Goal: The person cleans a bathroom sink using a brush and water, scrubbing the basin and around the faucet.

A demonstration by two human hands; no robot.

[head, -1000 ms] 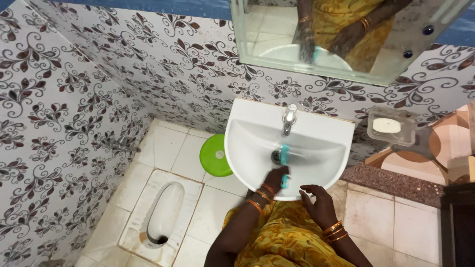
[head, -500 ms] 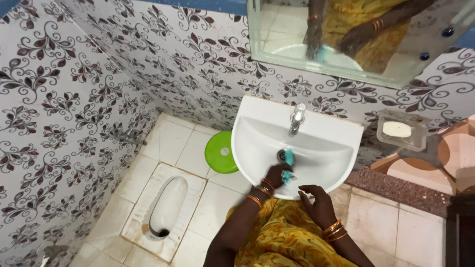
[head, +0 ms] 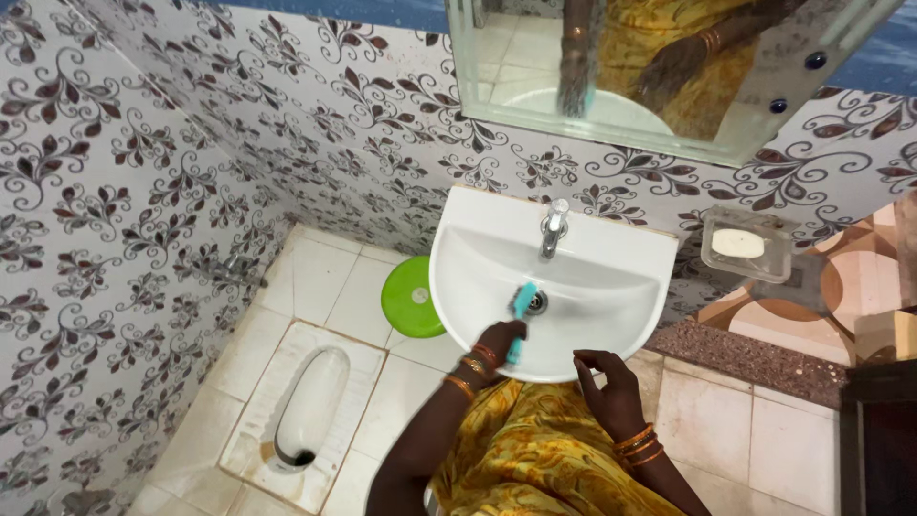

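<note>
A slim teal plastic scrubbing brush [head: 519, 315] is gripped by its handle in the closed left hand [head: 500, 340], its bristled head laid inside the glossy white ceramic wall basin [head: 611, 315], just beside the round metal drain [head: 537, 302]. The right hand [head: 604, 390] is held loosely curled, holding nothing, at the basin's rounded front rim. A chrome pillar tap [head: 552, 227] is set upright on the basin's flat back ledge. A clear plastic soap dish [head: 746, 245] with an oval white bar is fixed to the floral-patterned tiled wall [head: 143, 191]
</note>
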